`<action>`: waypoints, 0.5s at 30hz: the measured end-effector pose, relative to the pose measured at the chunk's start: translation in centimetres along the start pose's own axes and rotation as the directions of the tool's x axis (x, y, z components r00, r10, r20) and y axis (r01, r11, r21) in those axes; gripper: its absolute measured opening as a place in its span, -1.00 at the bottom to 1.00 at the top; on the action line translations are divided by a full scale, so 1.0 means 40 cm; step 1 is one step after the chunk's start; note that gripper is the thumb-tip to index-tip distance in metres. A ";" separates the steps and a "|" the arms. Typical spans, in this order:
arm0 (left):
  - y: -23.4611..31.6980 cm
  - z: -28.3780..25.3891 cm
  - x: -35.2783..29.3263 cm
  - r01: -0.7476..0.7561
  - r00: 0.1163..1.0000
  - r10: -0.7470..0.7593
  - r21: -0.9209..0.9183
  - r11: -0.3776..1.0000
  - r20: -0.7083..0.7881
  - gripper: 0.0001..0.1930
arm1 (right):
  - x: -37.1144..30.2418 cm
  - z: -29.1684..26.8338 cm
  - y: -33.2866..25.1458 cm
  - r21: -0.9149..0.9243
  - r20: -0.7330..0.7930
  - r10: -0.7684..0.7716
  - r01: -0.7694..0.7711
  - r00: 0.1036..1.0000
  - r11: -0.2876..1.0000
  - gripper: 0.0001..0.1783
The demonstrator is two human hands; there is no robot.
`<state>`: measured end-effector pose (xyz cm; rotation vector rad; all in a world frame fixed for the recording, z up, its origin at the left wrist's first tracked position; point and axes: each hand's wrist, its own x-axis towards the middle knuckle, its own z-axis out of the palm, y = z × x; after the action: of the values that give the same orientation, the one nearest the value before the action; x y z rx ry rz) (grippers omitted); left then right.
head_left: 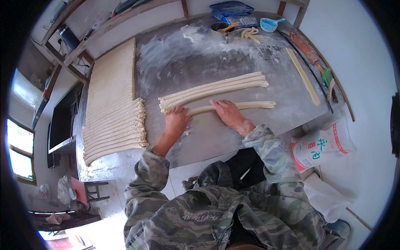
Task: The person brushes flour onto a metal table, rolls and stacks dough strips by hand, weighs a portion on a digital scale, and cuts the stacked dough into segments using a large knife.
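A single long dough rope [254, 105] lies across the near middle of the table. My left hand [177, 121] is closed around its left end, close to the end of a bundle. My right hand [229, 114] curls over the rope farther along, fingers wrapped on it, and the rope's right part runs free on the tabletop. Just beyond it, several pale dough ropes [216, 86] lie side by side in that bundle. At the left, a broad block of many dough ropes [114, 125] is laid closely in rows. The undersides of both hands are hidden.
The grey table [175, 152] is dusted with flour. At its far side are a metal pot [219, 33], a blue scale [237, 18] and a blue scoop [270, 26]. A pale strip [303, 76] and a brush [306, 48] lie right. A white sack [323, 143] stands beside.
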<state>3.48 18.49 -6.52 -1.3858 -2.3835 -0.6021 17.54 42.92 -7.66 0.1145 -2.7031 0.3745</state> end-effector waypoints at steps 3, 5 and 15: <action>-0.019 0.053 0.036 0.100 0.983 -0.112 0.083 0.991 0.147 -0.81 | -0.031 -0.008 0.086 -0.081 -0.080 0.003 -0.009 0.997 0.997 -0.55; -0.043 0.052 0.039 0.093 0.992 -0.099 0.086 0.992 0.074 -0.80 | -0.084 -0.040 0.183 -0.125 -0.110 0.084 -0.097 0.990 0.987 -0.53; -0.047 0.024 0.030 0.180 0.982 -0.187 0.195 0.964 0.018 -0.77 | -0.134 -0.168 0.403 -0.199 -0.160 0.315 -0.343 0.935 0.918 -0.44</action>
<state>1.19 19.03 -7.17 -1.1124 -2.5418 -0.3813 22.86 60.39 -7.83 -0.4222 -2.6147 0.1607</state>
